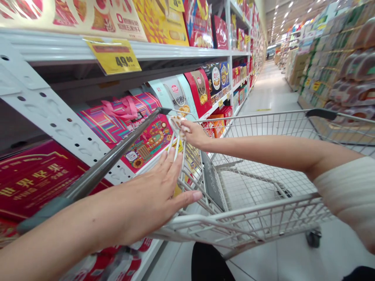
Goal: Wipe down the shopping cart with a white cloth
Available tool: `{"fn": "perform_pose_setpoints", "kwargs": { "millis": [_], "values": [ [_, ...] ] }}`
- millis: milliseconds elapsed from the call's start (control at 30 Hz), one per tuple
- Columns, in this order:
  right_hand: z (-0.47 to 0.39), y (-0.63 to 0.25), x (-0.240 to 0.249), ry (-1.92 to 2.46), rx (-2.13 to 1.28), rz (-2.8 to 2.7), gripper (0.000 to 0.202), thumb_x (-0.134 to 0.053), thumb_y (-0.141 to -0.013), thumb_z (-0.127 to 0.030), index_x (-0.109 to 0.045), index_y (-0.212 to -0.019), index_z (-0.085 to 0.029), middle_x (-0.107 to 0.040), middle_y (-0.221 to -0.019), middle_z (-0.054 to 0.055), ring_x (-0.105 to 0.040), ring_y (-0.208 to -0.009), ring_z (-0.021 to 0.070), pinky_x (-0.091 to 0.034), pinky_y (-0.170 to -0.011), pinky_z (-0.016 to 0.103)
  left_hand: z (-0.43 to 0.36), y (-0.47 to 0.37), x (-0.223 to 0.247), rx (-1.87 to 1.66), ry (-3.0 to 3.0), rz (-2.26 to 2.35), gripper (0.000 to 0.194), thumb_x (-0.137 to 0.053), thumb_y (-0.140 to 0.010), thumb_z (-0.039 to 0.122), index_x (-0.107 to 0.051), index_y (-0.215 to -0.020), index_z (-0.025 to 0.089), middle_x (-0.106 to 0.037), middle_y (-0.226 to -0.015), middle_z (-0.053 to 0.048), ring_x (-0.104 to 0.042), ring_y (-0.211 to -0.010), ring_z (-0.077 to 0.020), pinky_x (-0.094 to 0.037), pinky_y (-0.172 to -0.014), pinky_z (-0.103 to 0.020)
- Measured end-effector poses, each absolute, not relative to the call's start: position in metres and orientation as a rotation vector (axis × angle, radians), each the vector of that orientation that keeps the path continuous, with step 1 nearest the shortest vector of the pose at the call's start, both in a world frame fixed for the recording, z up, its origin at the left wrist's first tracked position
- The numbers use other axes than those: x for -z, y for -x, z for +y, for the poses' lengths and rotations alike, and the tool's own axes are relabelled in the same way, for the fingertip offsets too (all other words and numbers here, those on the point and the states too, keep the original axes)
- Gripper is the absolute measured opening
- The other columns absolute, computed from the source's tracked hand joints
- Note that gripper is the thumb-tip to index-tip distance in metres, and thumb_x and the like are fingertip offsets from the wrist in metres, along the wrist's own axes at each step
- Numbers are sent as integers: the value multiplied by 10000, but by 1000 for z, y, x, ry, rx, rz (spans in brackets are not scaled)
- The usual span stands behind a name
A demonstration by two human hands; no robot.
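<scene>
My left hand [155,191] lies palm down over the near rear part of a metal shopping cart [249,216], fingers stretched out and thumb apart, with nothing in its grip. At the cart's far rear corner, my right hand [195,134] is closed on a crumpled white cloth [176,124] with brown spots. The cloth touches the wire frame beside the far end of the grey push handle [117,154]. My left forearm passes over the near end of that handle. Inside the basket, a grey panel [211,182] stands near the rear.
White shelves [164,50] with boxed goods run close along the left, a yellow price tag [114,55] hanging from one. A striped pink gift box [120,117] sits behind the handle. Stacked packages [345,74] stand across the aisle [260,97]. My dark-clothed leg [209,263] is below the cart.
</scene>
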State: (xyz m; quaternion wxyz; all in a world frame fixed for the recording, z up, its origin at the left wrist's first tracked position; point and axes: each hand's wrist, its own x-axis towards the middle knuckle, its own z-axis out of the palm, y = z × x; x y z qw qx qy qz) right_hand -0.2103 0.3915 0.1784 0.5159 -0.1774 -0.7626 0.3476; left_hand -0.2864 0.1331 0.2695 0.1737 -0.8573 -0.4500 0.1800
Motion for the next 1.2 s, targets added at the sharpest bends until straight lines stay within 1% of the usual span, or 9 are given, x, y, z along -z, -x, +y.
{"fn": "perform_pose_setpoints", "kwargs": {
  "millis": [167,367,500,567,700,800,967,1100,1200],
  "values": [
    [394,214,-206,441,-1026,-1860,302,-525,-791,-118,-727,-1002,-189,-705,-843,-12,-661,-783,152,-591,-817,357,149,287,-250,-387,2367,-1436,595,-384,-978,471,-501,-1526,270,-417,-1638,-138,-320,-1565,-330,-379,-1182,-489],
    [373,193,-217,-30,-390,-2112,353,-505,-801,-52,-752,-992,-217,-758,-1056,28,-634,-1102,183,-392,-1137,458,154,280,-261,-344,2386,-1594,659,-335,-983,576,-502,-1519,230,-463,-1608,-148,-334,-1559,-330,-393,-1186,-497],
    [359,174,-188,0,-334,-2208,413,-482,-786,-20,-738,-1050,-207,-760,-1143,51,-626,-1144,193,-403,-1083,441,148,269,-280,-449,2573,-1540,549,-301,-997,481,-605,-1424,319,-425,-1642,-91,-309,-1569,-325,-339,-1224,-524],
    [357,167,-190,67,-433,-2158,394,-487,-794,-44,-735,-1053,-207,-764,-1135,41,-647,-1090,176,-441,-1027,397,149,261,-282,-495,2557,-1631,590,-271,-1000,532,-602,-1429,296,-420,-1643,-115,-323,-1561,-343,-347,-1217,-548],
    [361,173,-238,215,-318,-2048,389,-461,-819,-58,-732,-1060,-197,-752,-1146,28,-636,-1116,167,-430,-1057,381,153,250,-274,-436,2312,-1897,793,-221,-969,681,-462,-1544,190,-473,-1590,-198,-395,-1521,-373,-400,-1172,-572],
    [365,194,-283,262,-31,-2342,387,-480,-806,-18,-751,-1036,-171,-764,-1109,40,-649,-1111,182,-403,-1106,409,152,252,-273,-441,2361,-1848,792,-205,-969,676,-418,-1572,209,-441,-1619,-175,-355,-1544,-362,-400,-1178,-564],
    [364,233,-311,626,388,-2903,272,-692,-797,-135,-771,-1055,-112,-781,-1085,123,-702,-1094,267,-526,-965,389,149,257,-280,-420,2375,-1856,777,-225,-970,649,-383,-1592,210,-406,-1644,-160,-344,-1551,-350,-404,-1183,-536],
    [360,255,-296,684,485,-3004,67,-768,-738,-140,-777,-804,-145,-786,-874,67,-724,-1045,267,-549,-958,408,149,255,-282,-441,2378,-1861,753,-254,-981,619,-402,-1580,186,-429,-1626,-172,-342,-1548,-370,-405,-1176,-540],
    [361,264,-279,398,329,-2848,173,-808,-654,-69,-698,-613,-196,-731,-715,20,-725,-983,249,-550,-982,450,148,255,-283,-412,2434,-1788,707,-270,-993,581,-461,-1538,173,-466,-1595,-194,-380,-1525,-391,-418,-1147,-574]
  ]
}}
